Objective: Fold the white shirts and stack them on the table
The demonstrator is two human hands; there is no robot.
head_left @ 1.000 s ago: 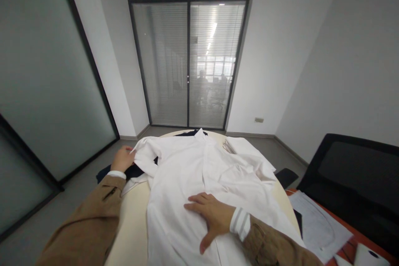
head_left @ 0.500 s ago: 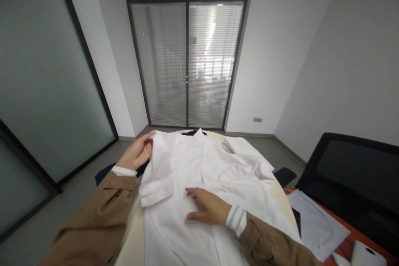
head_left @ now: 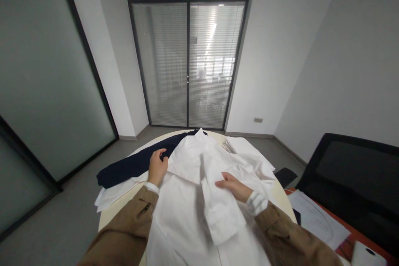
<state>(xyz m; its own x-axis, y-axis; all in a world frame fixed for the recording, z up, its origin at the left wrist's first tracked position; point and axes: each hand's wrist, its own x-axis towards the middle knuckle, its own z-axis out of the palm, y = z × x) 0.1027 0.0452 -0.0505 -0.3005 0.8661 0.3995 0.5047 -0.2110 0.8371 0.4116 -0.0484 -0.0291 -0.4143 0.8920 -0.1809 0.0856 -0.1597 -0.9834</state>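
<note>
A white shirt [head_left: 177,203] lies spread over the round table, its collar at the far end. One sleeve [head_left: 220,212] is folded inward across the middle of the shirt, and cloth bunches along the fold. My right hand [head_left: 233,185] grips the sleeve's right edge between thumb and fingers; part of the fingers is hidden. At the shirt's left edge is my left hand [head_left: 158,166], its thumb and forefinger curved and apart with no cloth seen between them. Just beyond it lies a folded dark navy garment [head_left: 131,164].
More white cloth [head_left: 106,197] shows under the navy garment. The pale tabletop [head_left: 116,212] borders the shirt. At right stand a black mesh chair [head_left: 358,178] and an orange surface with paper [head_left: 318,216] and a white device [head_left: 369,253]. Glass doors [head_left: 187,66] are ahead.
The left side of the shirt, with its sleeve, has been folded over to the right. My left hand has let go and moved right; my right hand now grips the sleeve, further right.
</note>
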